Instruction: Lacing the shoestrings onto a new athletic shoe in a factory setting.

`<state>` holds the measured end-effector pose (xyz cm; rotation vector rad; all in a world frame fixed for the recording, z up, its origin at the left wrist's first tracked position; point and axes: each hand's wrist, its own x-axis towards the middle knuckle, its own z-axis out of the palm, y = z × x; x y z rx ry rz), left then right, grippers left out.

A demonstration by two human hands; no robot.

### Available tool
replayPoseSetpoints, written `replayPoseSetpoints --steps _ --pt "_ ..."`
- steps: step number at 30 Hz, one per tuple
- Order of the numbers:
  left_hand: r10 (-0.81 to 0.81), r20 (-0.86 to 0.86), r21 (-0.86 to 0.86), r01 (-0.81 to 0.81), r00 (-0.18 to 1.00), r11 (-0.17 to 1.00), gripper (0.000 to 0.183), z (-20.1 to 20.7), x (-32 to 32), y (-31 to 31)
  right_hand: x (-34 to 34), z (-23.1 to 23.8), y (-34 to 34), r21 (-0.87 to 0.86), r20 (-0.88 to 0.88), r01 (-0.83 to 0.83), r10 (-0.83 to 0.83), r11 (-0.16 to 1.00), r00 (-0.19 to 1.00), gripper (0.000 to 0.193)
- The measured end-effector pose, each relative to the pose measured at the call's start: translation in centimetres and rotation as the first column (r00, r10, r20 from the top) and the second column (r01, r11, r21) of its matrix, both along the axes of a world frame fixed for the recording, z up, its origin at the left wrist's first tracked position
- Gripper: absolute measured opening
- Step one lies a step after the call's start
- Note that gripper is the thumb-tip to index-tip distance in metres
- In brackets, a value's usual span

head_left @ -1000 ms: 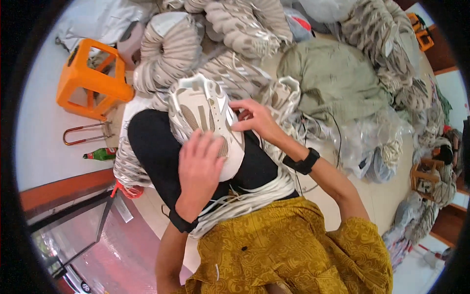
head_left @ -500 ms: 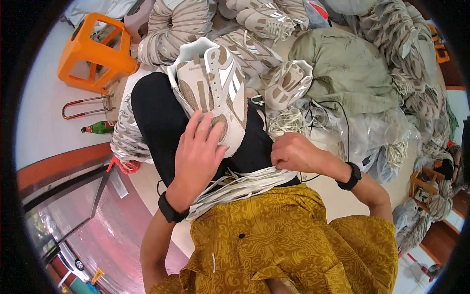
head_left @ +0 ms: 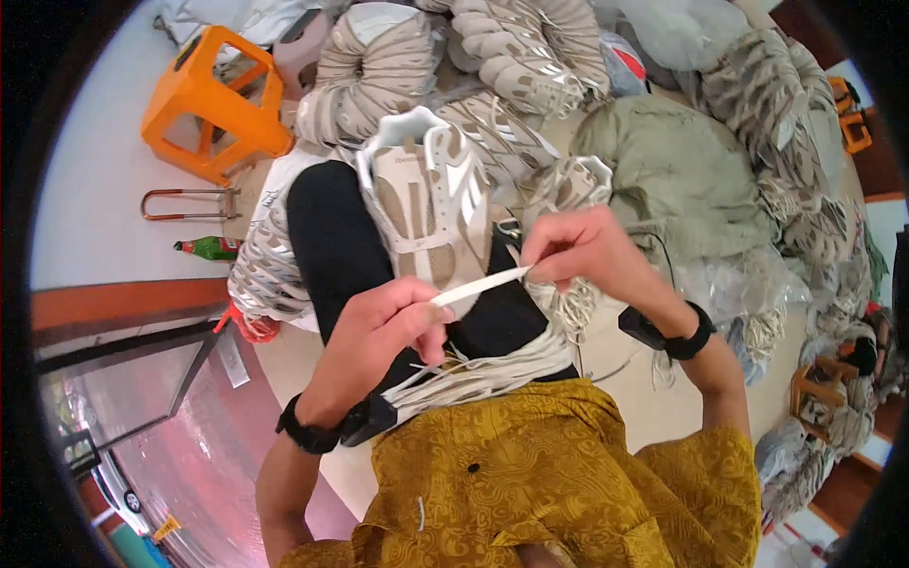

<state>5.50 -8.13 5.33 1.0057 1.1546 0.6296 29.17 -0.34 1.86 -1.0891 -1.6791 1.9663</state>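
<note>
A flat cream shoelace (head_left: 481, 287) is stretched between my hands, above the toe of a shoe upper. My left hand (head_left: 393, 327) pinches one end between thumb and fingers. Higher and to the right, my right hand (head_left: 579, 248) pinches the other end at its fingertips. The beige and white shoe upper (head_left: 431, 204) rests on my black-clad legs, toe toward me, its eyelets without lace as far as I can see. A bundle of loose cream laces (head_left: 483, 372) lies across my lap.
Stacked shoe uppers (head_left: 365, 76) stand at the back, beside an orange stool (head_left: 213, 104). A single upper (head_left: 568, 185) and an olive cloth bundle (head_left: 663, 180) lie to the right. A green bottle (head_left: 210, 248) lies at left. More laces (head_left: 573, 308) hang near my right hand.
My left hand has left the shoe upper and my right hand has risen from the lace bundle. One lace is now held taut between them. The whole view has shifted slightly.
</note>
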Motion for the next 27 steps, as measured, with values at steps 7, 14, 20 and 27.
replayPoseSetpoints --steps 7,14,20,27 --pt "0.096 0.104 -0.233 -0.070 0.990 0.970 0.019 -2.1 -0.6 0.7 -7.3 -1.9 -0.8 0.301 -0.204 -0.122 0.189 0.946 0.960 0.039" --pt "0.113 0.053 -0.232 -0.098 0.992 0.968 0.024 -2.9 -1.6 -0.2 -6.8 -3.5 -0.8 0.581 0.022 -0.148 0.167 0.800 0.986 0.014" --pt "0.101 0.079 -0.188 -0.085 0.992 0.979 0.032 -4.0 -1.4 0.6 -8.0 -3.9 -1.6 0.646 -0.052 -0.117 0.197 0.755 0.979 0.014" --pt "0.152 0.049 -0.136 -0.144 0.987 0.980 0.033 -5.1 -1.4 0.4 -7.0 -3.7 0.1 0.807 0.260 -0.317 0.183 0.499 0.948 0.007"
